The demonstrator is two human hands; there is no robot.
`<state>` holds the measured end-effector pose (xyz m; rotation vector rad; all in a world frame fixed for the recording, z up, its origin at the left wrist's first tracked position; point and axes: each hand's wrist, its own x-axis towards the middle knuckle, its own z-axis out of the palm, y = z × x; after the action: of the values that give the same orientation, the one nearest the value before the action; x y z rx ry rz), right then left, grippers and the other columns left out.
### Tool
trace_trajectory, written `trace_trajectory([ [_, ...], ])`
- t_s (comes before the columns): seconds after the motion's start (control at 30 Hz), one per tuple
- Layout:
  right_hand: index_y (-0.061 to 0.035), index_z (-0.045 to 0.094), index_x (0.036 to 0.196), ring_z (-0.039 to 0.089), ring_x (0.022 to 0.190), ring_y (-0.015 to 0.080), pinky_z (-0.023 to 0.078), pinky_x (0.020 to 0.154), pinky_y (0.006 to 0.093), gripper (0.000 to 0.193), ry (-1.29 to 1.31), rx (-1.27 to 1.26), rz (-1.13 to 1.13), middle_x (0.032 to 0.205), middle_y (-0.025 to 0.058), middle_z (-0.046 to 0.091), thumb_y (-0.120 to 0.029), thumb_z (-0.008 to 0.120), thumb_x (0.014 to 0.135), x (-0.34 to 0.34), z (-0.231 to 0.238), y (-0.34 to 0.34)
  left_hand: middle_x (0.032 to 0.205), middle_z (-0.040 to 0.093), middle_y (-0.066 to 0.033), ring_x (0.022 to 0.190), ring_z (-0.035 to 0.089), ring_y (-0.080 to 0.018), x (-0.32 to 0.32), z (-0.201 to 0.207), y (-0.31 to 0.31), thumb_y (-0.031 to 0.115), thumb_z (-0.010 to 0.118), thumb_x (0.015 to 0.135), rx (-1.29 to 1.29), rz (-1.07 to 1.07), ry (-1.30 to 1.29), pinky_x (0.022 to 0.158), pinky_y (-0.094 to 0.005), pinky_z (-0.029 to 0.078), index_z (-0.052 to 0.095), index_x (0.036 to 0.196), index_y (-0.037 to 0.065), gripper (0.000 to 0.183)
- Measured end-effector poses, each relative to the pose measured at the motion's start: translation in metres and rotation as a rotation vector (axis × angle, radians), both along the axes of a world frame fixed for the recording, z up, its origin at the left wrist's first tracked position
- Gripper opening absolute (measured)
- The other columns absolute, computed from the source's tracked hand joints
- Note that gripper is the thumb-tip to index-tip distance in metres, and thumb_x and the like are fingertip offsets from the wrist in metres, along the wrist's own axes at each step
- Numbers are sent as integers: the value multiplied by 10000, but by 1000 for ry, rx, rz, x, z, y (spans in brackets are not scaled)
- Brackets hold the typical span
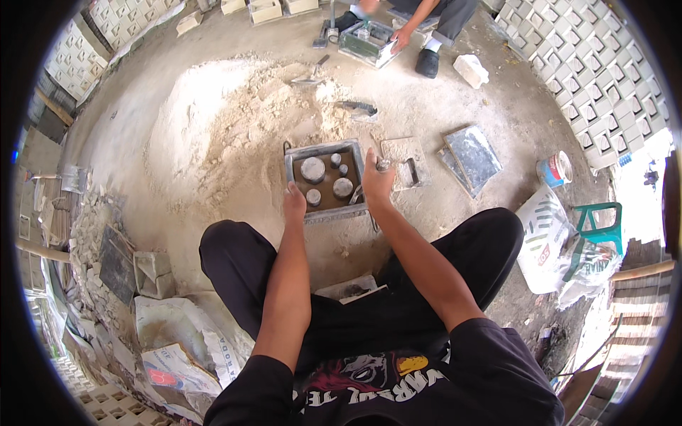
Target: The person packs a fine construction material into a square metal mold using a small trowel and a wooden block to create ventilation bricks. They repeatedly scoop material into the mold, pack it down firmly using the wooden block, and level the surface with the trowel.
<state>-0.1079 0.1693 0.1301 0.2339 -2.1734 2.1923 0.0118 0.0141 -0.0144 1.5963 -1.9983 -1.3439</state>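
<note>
Between my knees on the ground sits a square grey metal mould (330, 214) with several round pegs (312, 169) of different sizes standing up inside it. Brown material lies around the pegs. My left hand (294, 201) grips the mould's left wall near its front corner. At the right wall, my right hand (377, 179) is closed around a small metal tool (356, 195), whose blade-like end reaches the mould's inner right side. The tool's exact kind is partly hidden by my fingers.
A large pale sand heap (213, 106) lies beyond the mould. To the right are a slotted plate (401, 153), dark flat plates (474, 157), a paint can (554, 170) and white sacks (540, 241). Ahead, another person's hand (402, 39) touches a similar mould (366, 46). Patterned blocks (590, 71) are stacked at right.
</note>
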Motion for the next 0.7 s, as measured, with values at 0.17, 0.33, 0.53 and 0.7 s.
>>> trace_trajectory([
  [0.17, 35, 565, 647, 450, 545, 91, 365, 497, 327, 417, -38, 156, 53, 564, 23, 515, -294, 611, 900, 10, 25, 9, 1210, 527, -315, 1173, 475, -447, 6, 11, 18, 544, 225, 953, -28, 8, 19, 992, -488, 364, 491, 1234, -79, 734],
  [0.33, 27, 579, 642, 426, 516, 101, 361, 495, 328, 400, 56, 169, 139, 534, 18, 496, -270, 606, 907, 0, 19, -8, 1216, 529, -306, 1175, 476, -440, 20, 0, 2, 525, 232, 958, -89, 15, 23, 984, -488, 373, 485, 1254, -64, 706],
  [0.53, 25, 622, 695, 446, 553, 93, 381, 519, 317, 387, 213, 180, 283, 565, 35, 540, -294, 595, 914, -9, -13, -4, 1164, 564, -298, 1139, 507, -436, 14, 21, 15, 531, 193, 959, -96, -89, -34, 981, -488, 379, 529, 1222, -48, 719],
  [0.7, 2, 613, 675, 465, 541, 99, 375, 497, 334, 398, 101, 217, 269, 560, 44, 544, -311, 583, 919, -11, 29, -20, 1141, 574, -300, 1123, 515, -444, 29, 39, 5, 558, 149, 950, -96, -170, -172, 987, -490, 376, 584, 1161, -44, 772],
])
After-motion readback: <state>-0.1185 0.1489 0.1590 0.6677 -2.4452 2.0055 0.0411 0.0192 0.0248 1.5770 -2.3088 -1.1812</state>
